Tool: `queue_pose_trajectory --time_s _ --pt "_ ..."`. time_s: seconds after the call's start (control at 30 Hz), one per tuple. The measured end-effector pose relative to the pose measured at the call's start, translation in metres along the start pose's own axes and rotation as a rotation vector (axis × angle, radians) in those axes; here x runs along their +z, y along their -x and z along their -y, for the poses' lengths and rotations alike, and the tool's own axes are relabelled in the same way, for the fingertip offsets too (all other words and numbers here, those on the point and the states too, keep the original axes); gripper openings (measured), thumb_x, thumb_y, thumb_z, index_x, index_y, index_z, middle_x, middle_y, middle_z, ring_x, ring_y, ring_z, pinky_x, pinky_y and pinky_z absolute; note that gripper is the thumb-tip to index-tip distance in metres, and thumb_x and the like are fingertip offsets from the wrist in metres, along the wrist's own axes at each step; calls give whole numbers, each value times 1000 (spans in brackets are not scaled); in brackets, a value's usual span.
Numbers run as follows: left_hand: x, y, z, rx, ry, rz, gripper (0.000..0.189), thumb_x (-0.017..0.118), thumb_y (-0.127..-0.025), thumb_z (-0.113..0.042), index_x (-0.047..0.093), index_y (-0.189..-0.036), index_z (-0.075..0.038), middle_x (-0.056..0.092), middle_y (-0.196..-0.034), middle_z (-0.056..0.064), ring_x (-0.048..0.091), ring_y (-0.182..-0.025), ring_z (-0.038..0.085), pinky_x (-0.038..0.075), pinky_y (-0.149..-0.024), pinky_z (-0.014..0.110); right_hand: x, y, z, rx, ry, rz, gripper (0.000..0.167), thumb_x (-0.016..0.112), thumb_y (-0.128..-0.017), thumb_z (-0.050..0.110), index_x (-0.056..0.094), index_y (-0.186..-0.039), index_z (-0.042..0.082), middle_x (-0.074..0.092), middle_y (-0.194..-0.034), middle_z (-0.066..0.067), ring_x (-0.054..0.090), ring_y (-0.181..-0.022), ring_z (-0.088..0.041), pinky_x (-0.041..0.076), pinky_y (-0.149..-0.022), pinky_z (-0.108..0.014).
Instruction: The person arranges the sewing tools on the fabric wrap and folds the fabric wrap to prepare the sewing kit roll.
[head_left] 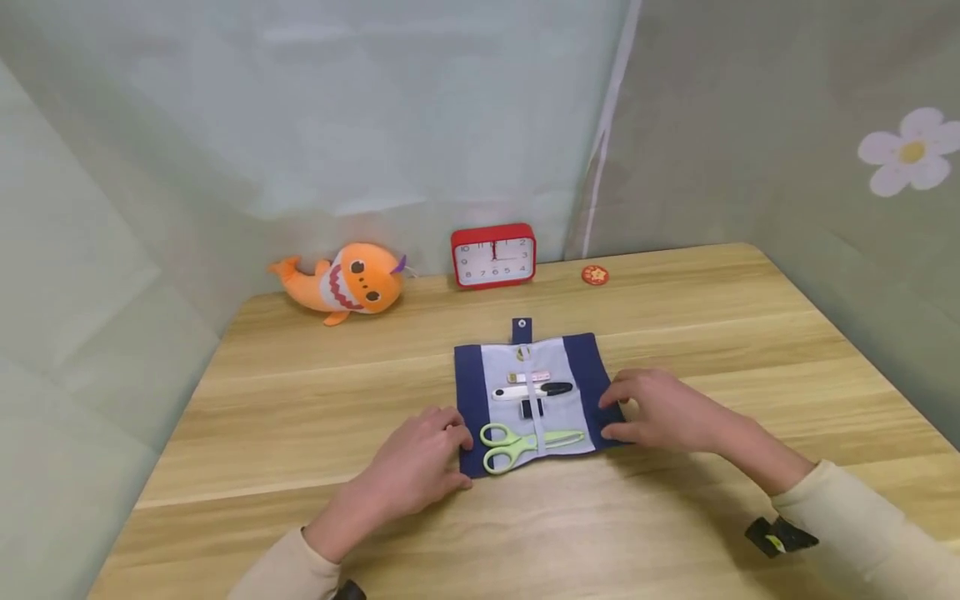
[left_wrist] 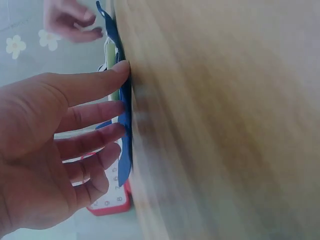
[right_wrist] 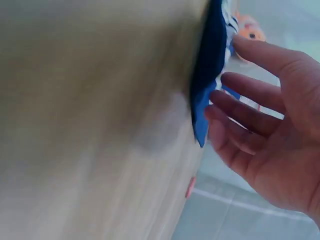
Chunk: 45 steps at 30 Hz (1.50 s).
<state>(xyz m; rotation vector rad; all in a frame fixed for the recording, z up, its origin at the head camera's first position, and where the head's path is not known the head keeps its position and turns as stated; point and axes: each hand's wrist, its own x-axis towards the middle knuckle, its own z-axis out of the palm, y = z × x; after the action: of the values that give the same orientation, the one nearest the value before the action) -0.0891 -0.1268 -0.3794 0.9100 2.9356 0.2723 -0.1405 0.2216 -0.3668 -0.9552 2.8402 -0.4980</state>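
Note:
A navy cloth organizer (head_left: pixel 471 392) with a pale grey lining lies unfolded on the wooden table, its snap tab (head_left: pixel 522 330) pointing to the back. Under its white elastic strap sit green scissors (head_left: pixel 510 446), a small black-and-white item (head_left: pixel 531 408), a white and black utility knife (head_left: pixel 532 391), a small pinkish stick (head_left: pixel 529 377) and a round gold-coloured piece (head_left: pixel 523 354). My left hand (head_left: pixel 423 458) touches the organizer's left edge with loosely bent fingers, thumb near its front corner. At the right edge my right hand (head_left: pixel 667 412) has its fingers spread and relaxed, fingertips at the navy border.
Along the back of the table (head_left: pixel 300 433) stand an orange shark plush (head_left: pixel 367 279) and a red-framed clock (head_left: pixel 493 257). A small round red piece with a star (head_left: pixel 596 275) lies right of the clock. Pale fabric walls (head_left: pixel 420 108) close off the back and sides.

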Motion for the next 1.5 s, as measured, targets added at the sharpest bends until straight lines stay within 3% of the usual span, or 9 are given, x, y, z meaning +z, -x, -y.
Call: queue_pose_trajectory --time_s 0.13,0.3,0.57,0.8,0.9,1.1,1.13,1.27,1.5 --pt "-4 0 0 2 -42 16 37 91 -83 -36 80 -107 -11 73 -120 9 65 -109 26 58 -94 42 6 15 10 -67 92 45 35 89 -83 28 80 -109 6 74 -119 -11 72 -109 -30 58 -94 -49" --pt "-4 1 1 28 -82 18 28 84 -90 -32 81 -108 -10 76 -121 9 66 -109 27 58 -93 42 12 20 10 -146 178 -24 23 84 -86 12 81 -107 5 75 -119 -14 74 -107 -32 61 -90 -47" --pt "-3 5 6 82 -65 -74 8 71 -101 -18 75 -98 -12 76 -99 1 59 -87 19 53 -73 33 6 15 -6 -114 1 -11 15 70 -98 7 79 -110 7 80 -108 -5 77 -101 -23 62 -86 -43" --pt "-15 -7 17 -65 202 5 13 54 -110 -15 65 -103 -13 58 -81 -4 53 -78 13 50 -71 35 1 3 -21 -7 -217 -23 12 59 -107 12 71 -107 12 71 -93 7 66 -88 -8 54 -76 -31" --pt "-6 -20 31 -116 284 28 25 45 -114 -27 64 -103 -15 58 -79 -5 55 -75 13 50 -73 36 0 -5 -22 40 -257 -20 14 56 -109 15 68 -102 11 64 -83 6 57 -75 -8 47 -70 -30" --pt "-6 -41 42 -170 416 55 30 41 -115 -23 64 -99 -11 68 -78 -1 57 -70 11 48 -71 31 2 -19 -26 138 -311 3 16 55 -109 14 66 -98 9 62 -72 0 56 -63 -11 45 -64 -30" --pt "-14 -43 35 -195 433 74 23 45 -112 -12 64 -99 -7 70 -78 3 58 -69 13 48 -70 32 3 -21 -27 156 -320 8 16 55 -108 14 67 -100 8 63 -71 -1 59 -62 -12 46 -64 -30" --pt "-10 -57 37 -297 483 101 24 48 -111 -14 66 -99 -5 70 -73 3 55 -64 14 42 -63 28 6 -31 -28 214 -328 23 17 58 -106 13 69 -105 1 63 -67 -2 61 -57 -13 48 -61 -30" --pt "-6 -66 34 -385 458 72 18 56 -108 -17 68 -102 -4 65 -71 3 53 -61 16 40 -58 27 12 -40 -23 266 -250 -8 16 69 -99 16 67 -105 1 65 -74 -3 56 -62 -12 45 -60 -29"
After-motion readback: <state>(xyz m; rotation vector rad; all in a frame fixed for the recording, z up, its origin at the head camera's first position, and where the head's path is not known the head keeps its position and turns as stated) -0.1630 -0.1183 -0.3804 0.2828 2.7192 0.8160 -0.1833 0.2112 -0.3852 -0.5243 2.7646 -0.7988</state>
